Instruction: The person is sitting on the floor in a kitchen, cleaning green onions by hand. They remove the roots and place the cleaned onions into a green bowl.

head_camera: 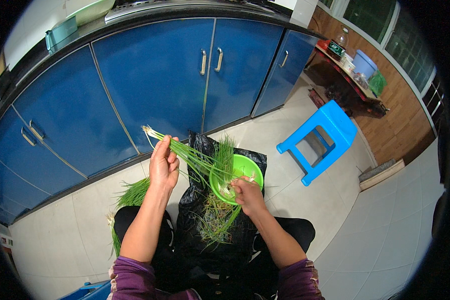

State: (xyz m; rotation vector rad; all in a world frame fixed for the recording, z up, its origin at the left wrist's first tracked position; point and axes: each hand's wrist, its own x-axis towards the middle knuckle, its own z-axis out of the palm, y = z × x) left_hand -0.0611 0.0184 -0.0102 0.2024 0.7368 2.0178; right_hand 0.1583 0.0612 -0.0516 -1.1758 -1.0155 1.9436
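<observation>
My left hand (165, 163) holds a small bunch of thin green onions (187, 152) near their white, rooted ends. The green leaves slant down to the right, towards my right hand (245, 191), whose fingers are closed over the rim area of a lime-green plastic bowl (258, 168); a white onion end shows beside them. More green onions (224, 157) stand in the bowl, tips up. The bowl rests on a black plastic bag (187, 198) spread on the floor. Trimmed leaves and roots (217, 221) lie in a heap on the bag, below the bowl.
More green onions (135, 193) lie on the tiled floor at the left, beside my knee. Blue cabinets (153, 82) run across in front. A blue plastic stool (341, 122) stands at the right, near a low shelf (350, 77) bearing a bottle and a bucket.
</observation>
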